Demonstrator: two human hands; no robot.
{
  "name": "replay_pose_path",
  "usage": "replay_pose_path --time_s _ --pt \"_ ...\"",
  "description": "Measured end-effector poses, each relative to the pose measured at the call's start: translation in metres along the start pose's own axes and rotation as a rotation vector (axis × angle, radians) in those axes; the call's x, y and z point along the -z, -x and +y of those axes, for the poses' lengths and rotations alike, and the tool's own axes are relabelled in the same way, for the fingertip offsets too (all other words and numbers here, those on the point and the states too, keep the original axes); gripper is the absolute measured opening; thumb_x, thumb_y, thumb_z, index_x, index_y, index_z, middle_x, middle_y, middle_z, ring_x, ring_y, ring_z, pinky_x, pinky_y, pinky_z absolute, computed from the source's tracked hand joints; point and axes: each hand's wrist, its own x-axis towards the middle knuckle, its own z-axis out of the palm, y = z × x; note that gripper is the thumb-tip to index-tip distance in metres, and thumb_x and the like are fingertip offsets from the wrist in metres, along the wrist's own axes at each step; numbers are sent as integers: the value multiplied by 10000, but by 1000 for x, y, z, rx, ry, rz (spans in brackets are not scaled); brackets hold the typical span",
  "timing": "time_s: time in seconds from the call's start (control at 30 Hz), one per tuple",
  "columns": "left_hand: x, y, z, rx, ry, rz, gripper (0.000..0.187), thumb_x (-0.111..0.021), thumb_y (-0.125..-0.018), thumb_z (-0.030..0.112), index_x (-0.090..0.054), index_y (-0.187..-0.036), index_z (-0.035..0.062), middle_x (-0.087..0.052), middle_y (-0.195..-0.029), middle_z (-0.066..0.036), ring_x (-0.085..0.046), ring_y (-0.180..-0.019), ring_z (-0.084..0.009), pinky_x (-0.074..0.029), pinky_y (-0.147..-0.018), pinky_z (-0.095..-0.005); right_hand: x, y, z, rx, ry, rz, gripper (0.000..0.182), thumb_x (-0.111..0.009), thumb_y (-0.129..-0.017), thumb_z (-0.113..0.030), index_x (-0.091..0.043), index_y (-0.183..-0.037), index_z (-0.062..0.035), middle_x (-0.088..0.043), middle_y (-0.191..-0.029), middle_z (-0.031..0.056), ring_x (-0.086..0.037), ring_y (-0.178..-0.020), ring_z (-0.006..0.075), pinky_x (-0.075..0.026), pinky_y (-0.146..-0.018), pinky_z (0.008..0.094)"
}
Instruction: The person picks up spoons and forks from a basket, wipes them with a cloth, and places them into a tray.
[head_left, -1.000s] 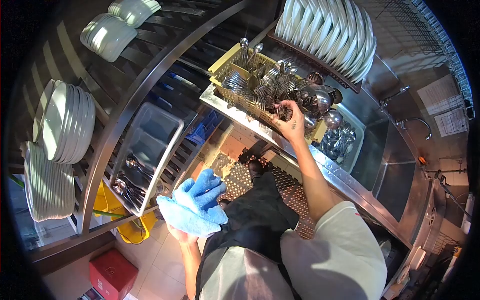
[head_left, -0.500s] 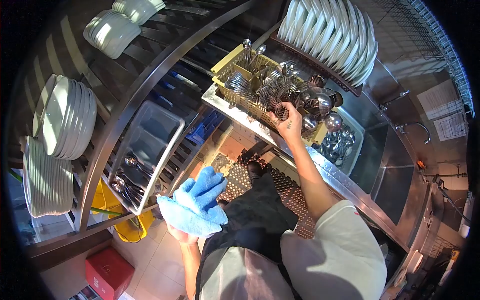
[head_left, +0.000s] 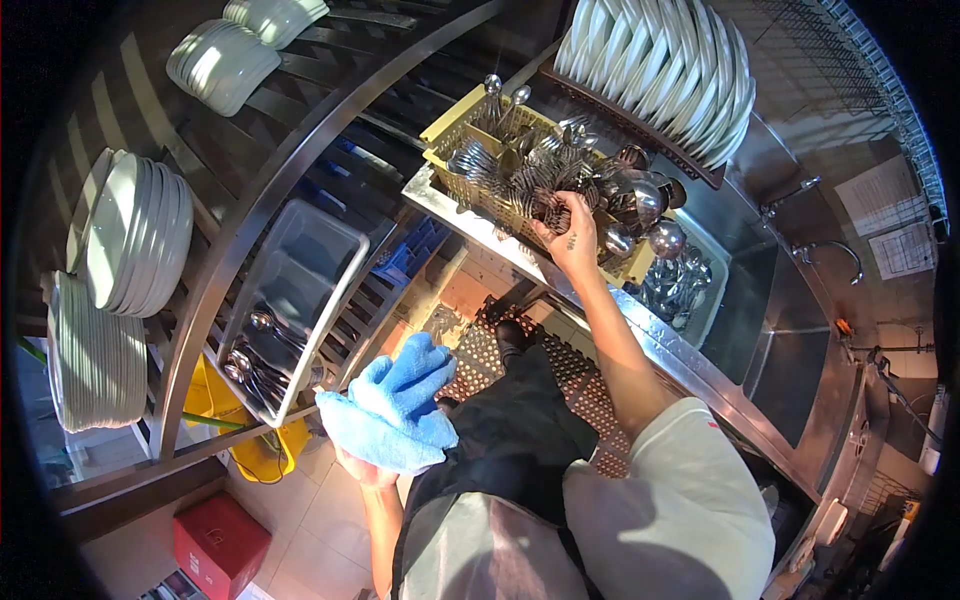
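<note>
A folded light-blue cloth [head_left: 388, 425] lies over my left hand [head_left: 368, 470], which is closed beneath it; most of the fingers are hidden. Up at the yellow cutlery basket [head_left: 436, 130], my right hand [head_left: 574, 240] is closed around a bunch of forks [head_left: 548, 210], tines toward me. More forks and spoons fill the compartments around it. Two spoons [head_left: 520, 95] stand upright at the basket's far left corner. Right of my right hand, several shiny ladles [head_left: 645, 198] are piled on the basket's end.
A grey tub [head_left: 352, 262] with some spoons sits on the slatted rack at left, beside stacked white plates [head_left: 140, 235]. Behind the basket stands a rack of white plates [head_left: 660, 75]. At right are a tub of cutlery [head_left: 680, 290] and a metal sink [head_left: 790, 370].
My right hand has shifted slightly up and left among the forks, fingers still around the bunch. The left hand and blue cloth have hardly moved.
</note>
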Motion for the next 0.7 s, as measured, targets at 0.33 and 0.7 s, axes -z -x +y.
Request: replay_pose_path --time_s 0.33,0.7 --pt "-4 4 -3 36 -29 -44 480 -372 -828 465 -378 -1192 151 -432 -1182 -135 -418 -1067 -322 -318 -893 -509 2 -5 18 175 23 47 398 -703 -597 -146 -537 -930 -3 -577 -904 111 -564 -820 198 -430 -727 285" --pt "5 5 -2 46 -26 -16 516 -371 -816 503 -390 -1195 153 -440 -1177 -124 -426 -1056 -320 -325 -886 -506 6 -13 15 105 -160 -18 377 -696 -611 -147 -537 -914 13 -570 -882 152 -564 -778 243 -433 -681 297"
